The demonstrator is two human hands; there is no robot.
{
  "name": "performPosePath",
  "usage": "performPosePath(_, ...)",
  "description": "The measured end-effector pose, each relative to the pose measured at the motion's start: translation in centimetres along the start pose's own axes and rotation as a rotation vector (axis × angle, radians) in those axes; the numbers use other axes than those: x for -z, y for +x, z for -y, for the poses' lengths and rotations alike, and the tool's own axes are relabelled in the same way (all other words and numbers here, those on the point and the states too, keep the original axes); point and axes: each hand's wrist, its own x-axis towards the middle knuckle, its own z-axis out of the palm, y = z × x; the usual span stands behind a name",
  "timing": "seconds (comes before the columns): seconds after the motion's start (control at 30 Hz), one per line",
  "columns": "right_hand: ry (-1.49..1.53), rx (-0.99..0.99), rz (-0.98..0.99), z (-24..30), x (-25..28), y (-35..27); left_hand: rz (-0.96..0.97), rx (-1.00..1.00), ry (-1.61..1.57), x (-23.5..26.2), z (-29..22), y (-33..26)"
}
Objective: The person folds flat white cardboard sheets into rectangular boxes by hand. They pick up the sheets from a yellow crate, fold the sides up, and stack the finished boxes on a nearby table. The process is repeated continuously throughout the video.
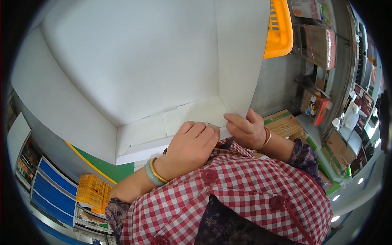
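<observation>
A large white cardboard box [139, 61] fills the upper part of the head view, with its inside toward me. Its near wall [149, 130] shows overlapping flaps and a folded edge. My left hand [188, 147] is closed over the top edge of that wall, right of its middle, with its fingers curled inward. At the near right corner, my right hand [247, 130] grips the box edge between thumb and bent fingers. The two hands are close together. The parts of the flaps under the fingers are hidden.
A yellow plastic basket [281, 34] stands behind the box's right wall. Brown cartons [283, 122] lie low on the right, near shelves holding packages [320, 45]. To the left are a yellow crate [93, 192] and blue panels [55, 190].
</observation>
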Motion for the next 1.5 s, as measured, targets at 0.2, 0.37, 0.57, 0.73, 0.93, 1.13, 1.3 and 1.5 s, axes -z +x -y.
performPosePath(0.2, 0.023, 0.003, 0.007, -0.1, 0.3, 0.0, -0.005, -0.025, 0.075, 0.0, 0.0, -0.3)
performPosePath(0.37, 0.052, 0.018, 0.068, 0.0, 0.5, -0.1, -0.013, -0.051, 0.073, 0.7, -0.1, -0.6)
performPosePath(0.57, 0.042, 0.027, 0.09, 0.0, 0.7, -0.1, 0.001, -0.091, 0.084, 0.7, 0.0, -0.6)
performPosePath(0.73, 0.084, 0.027, 0.209, -0.2, 1.4, 0.3, 0.007, -0.107, 0.103, 0.2, 0.3, -0.8)
performPosePath(0.93, 0.162, 0.022, 0.452, -0.9, 4.5, 2.4, 0.04, -0.062, 0.05, 0.1, 0.5, -0.4)
performPosePath(1.13, 0.128, 0.035, 0.536, -1.8, 5.5, 3.4, 0.059, -0.074, -0.008, 0.0, 0.8, -0.1)
performPosePath(1.3, 0.019, 0.066, 0.483, -3.0, 5.6, 4.3, 0.107, -0.11, -0.033, -0.3, 0.7, -0.2)
performPosePath(1.5, -0.004, 0.188, 0.455, -3.9, 6.1, 4.9, 0.1, -0.11, -0.037, -0.5, 0.6, -0.1)
